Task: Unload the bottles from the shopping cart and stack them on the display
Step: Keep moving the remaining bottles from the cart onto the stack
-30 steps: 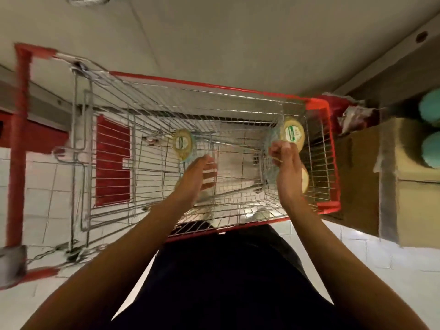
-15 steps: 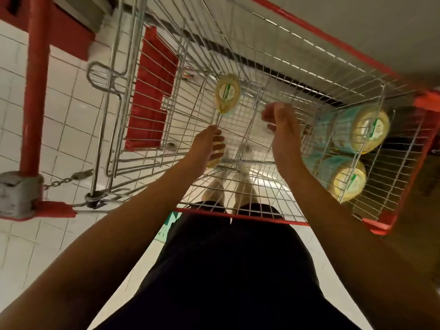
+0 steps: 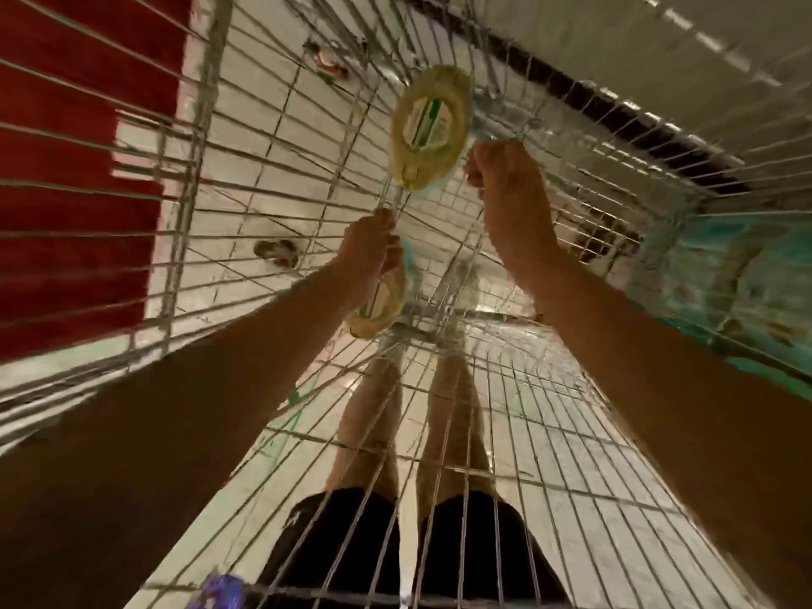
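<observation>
Looking down through the head camera into the wire cart (image 3: 196, 147): my left grip (image 3: 369, 252) is curled round the lower bottle (image 3: 380, 307), whose round yellow end shows beneath my knuckles. My right grip (image 3: 505, 186) is balled up just beside the upper bottle (image 3: 428, 125) — whether it pinches anything, I cannot tell through the blur. A teal pack (image 3: 729, 274) lies against the cart's right side. The bottles look like smooth plastic with paper labels, probably heavy with liquid and slippery — I'd take each round the body, not the end.
</observation>
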### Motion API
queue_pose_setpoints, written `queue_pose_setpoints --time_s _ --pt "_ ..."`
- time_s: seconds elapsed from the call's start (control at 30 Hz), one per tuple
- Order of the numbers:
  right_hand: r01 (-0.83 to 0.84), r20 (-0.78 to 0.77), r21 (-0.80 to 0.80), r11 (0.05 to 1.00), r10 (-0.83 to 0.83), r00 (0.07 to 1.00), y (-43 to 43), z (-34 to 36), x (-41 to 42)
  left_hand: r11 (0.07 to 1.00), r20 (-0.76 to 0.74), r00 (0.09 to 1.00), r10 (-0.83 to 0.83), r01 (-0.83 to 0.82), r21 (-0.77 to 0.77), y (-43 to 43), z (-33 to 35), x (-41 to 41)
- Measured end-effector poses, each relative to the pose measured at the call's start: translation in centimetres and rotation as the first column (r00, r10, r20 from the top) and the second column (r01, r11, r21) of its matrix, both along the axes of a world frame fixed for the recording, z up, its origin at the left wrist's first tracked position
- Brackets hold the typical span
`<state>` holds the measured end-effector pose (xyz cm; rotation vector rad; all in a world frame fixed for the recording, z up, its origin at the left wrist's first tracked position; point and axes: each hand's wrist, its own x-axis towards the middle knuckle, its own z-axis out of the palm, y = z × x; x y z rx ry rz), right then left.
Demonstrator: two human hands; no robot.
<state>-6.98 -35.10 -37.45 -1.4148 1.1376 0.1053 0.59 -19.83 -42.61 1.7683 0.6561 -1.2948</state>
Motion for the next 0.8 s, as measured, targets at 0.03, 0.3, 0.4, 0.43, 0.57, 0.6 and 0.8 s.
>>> queue_pose_setpoints --time_s 0.03,0.3,0.4,0.43,0.57,0.6,0.8 --pt "-0.009 -0.012 -0.014 1.0 0.009 1.0 -0.5 -2.1 0.4 0.999 0.008 0.999 0.034 -0.034 0.0 -0.4 -1.7 0.3" --pt "-0.063 -0.022 -0.065 0.996 0.062 0.998 -3.2 -14.4 2.9 0.968 -0.074 0.965 0.251 -0.251 0.022 -3.3 -11.9 2.7" --pt "-0.038 0.088 -0.051 0.998 0.042 0.995 -3.9 -16.5 3.7 0.947 -0.15 0.937 0.315 -0.321 -0.02 -4.2 -13.7 3.4" --pt "-0.041 0.121 -0.034 0.999 0.045 0.992 -4.2 -17.0 4.0 0.94 -0.148 0.932 0.331 -0.34 -0.042 -4.6 -14.2 3.6" --pt "-0.086 0.194 -0.009 0.996 0.087 0.977 -5.0 -18.7 4.4 0.897 -0.174 0.893 0.415 -0.434 -0.086 -5.9 -15.3 3.6" --pt "-0.086 0.205 -0.009 0.996 0.086 0.975 -5.0 -19.0 4.3 0.875 -0.185 0.88 0.438 -0.465 -0.137 -6.1 -15.7 3.4" --pt "-0.041 0.273 0.01 0.999 0.037 0.961 -4.2 -18.8 4.1 0.79 -0.277 0.792 0.544 -0.595 -0.15 -6.5 -15.9 2.8"
